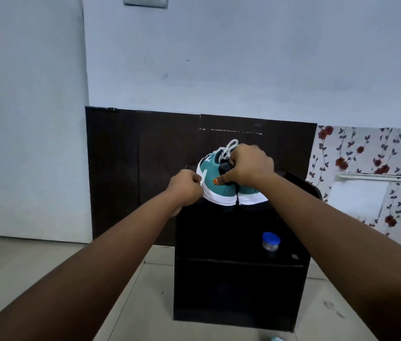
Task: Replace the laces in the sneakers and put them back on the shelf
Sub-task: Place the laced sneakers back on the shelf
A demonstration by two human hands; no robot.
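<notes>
**Teal sneakers held at the top of the black shelf**

The pair of teal sneakers (pixel 221 185) sits side by side at the top front edge of the black shelf unit (pixel 236 286), white soles facing the camera and overhanging the edge a little. White laces (pixel 229 146) loop up behind them, above the right hand.

The right hand (pixel 250 166) lies over the top of the pair, its grip closed: the fingers curl down into the dark collars and the thumb, with an orange-painted nail, presses on the teal side of the left shoe. The shoes are thus under and in front of this hand, partly hidden by it. The left hand (pixel 186 187) is at the left edge of the left shoe, its fingers curled tight and pinching the white sole rim; the shoe lies just to the right of this hand, touching it.

On the shelf's lower level, to the right, stands a small jar with a blue lid (pixel 270 241). Behind the shelf is a dark brown panel (pixel 133 168) against a pale blue wall (pixel 219 57), and to the right hangs a floral cloth (pixel 379 168). The floor (pixel 10 262) is pale tile.
</notes>
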